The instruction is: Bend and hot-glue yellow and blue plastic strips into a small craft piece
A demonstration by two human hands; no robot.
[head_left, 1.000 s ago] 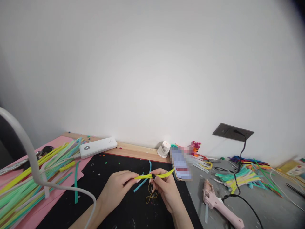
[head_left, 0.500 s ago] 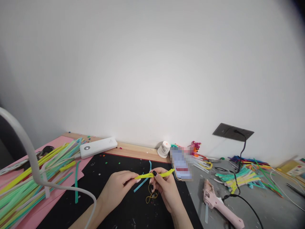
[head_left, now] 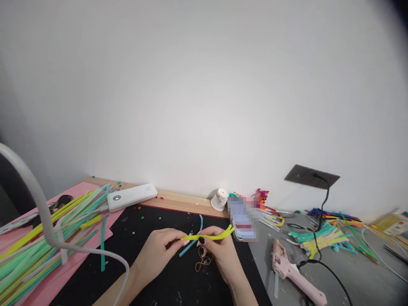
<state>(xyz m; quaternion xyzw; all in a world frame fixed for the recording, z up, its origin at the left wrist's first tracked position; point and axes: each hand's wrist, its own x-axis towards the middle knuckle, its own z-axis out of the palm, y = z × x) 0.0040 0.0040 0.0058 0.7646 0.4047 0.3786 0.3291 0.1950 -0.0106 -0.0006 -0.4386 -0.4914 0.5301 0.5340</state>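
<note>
Fingers (head_left: pixel 179 238) of the left hand (head_left: pixel 157 253) and the right hand (head_left: pixel 222 253) are clamped on a thin neon-yellow plastic strip (head_left: pixel 217 235), held level just above the black table mat (head_left: pixel 165 285). Firm pinches set close together would likely hold it straightest. A pink glue gun (head_left: pixel 291 274) lies to the right.

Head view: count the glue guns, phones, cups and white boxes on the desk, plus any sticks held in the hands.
Glue gun: 1
Phone: 1
Cup: 1
White box: 1
Held yellow stick: 1
Total: 5
</note>
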